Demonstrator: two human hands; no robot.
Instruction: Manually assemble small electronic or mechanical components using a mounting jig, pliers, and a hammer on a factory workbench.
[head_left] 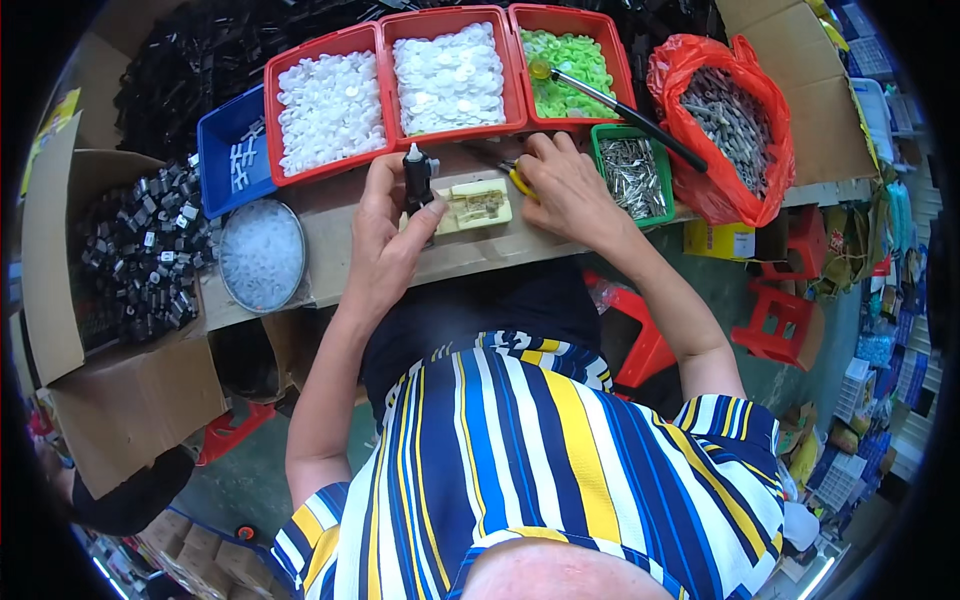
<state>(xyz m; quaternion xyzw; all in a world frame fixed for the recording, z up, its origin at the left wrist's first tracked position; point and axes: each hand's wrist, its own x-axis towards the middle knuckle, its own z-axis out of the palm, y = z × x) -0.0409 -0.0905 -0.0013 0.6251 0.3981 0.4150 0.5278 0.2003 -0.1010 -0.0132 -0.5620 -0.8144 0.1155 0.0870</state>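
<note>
Workbench (330,250) at frame centre: left hand (385,235) grips black part (418,182) w/ white tip, right hand (570,190) closed on yellow-handled tool (521,182), beside cream jig block (472,205).

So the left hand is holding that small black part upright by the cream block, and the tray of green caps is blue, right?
Not quite. The head view shows the tray of green caps is red, not blue. The rest holds: the left hand holds the small black part upright beside the cream block.
</note>
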